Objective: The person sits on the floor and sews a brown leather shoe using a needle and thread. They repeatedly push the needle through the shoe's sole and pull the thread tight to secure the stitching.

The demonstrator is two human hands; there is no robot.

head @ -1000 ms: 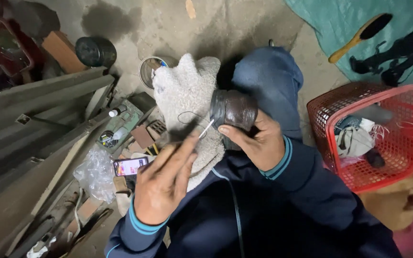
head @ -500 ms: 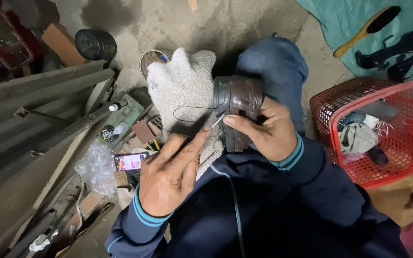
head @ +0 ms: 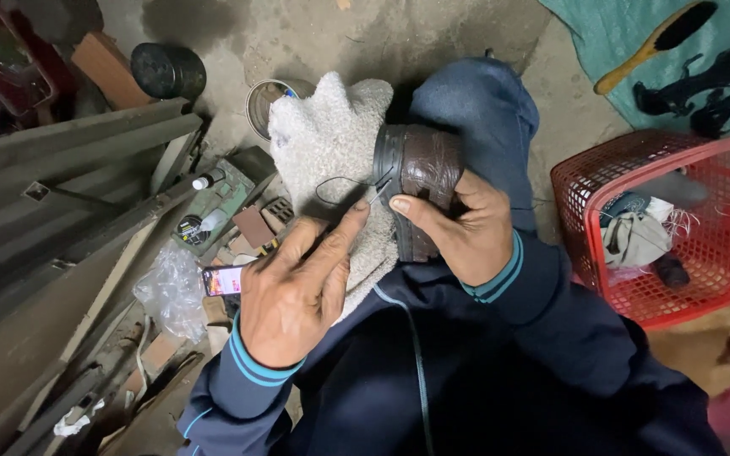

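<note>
The left hand [head: 293,291] has slid its thin metal needle [head: 376,193] closer to the dark brown leather shoe [head: 420,181]. The right hand [head: 458,228] clasps that shoe on the white towelled knee [head: 327,160]; stitching looks unfinished, thread [head: 335,181] loose.

1. Bare, stained concrete floor [head: 314,38], dimly lit.
2. Grey metal bars and planks [head: 61,177] piled at the left.
3. A teal tarp [head: 601,42] lies top right.
4. A red plastic basket [head: 635,287] stands at the right.
</note>
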